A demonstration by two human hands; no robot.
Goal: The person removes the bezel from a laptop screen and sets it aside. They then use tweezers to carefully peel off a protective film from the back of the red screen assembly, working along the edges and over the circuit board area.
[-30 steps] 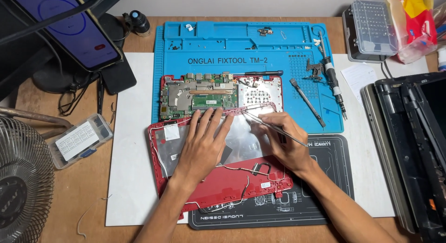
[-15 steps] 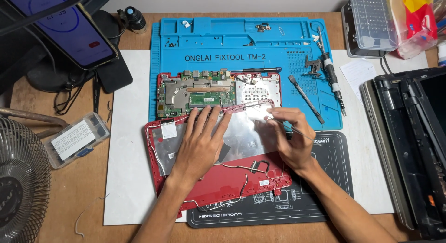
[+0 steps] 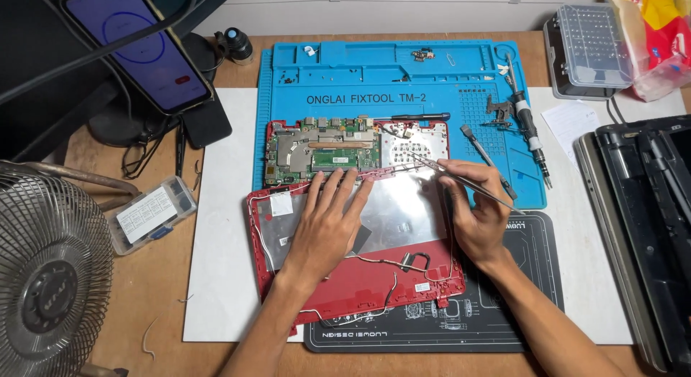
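My left hand (image 3: 325,226) lies flat on the lid (image 3: 360,276), which sits before the circuit board (image 3: 320,150). My right hand (image 3: 479,215), just right of it, holds tweezers (image 3: 461,181) over the lid's far edge. The board rests on the work mat (image 3: 403,82); a screwdriver (image 3: 525,128) lies on the mat's right part. Left of everything, a fan (image 3: 50,276), with a small parts box (image 3: 150,213) beside it. Phone (image 3: 140,49) far left, bit case (image 3: 594,49) far right, laptop base (image 3: 640,233) at my right.

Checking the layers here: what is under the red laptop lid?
The red laptop lid overlaps a black mat and white sheet; whatever lies beneath its middle is covered.
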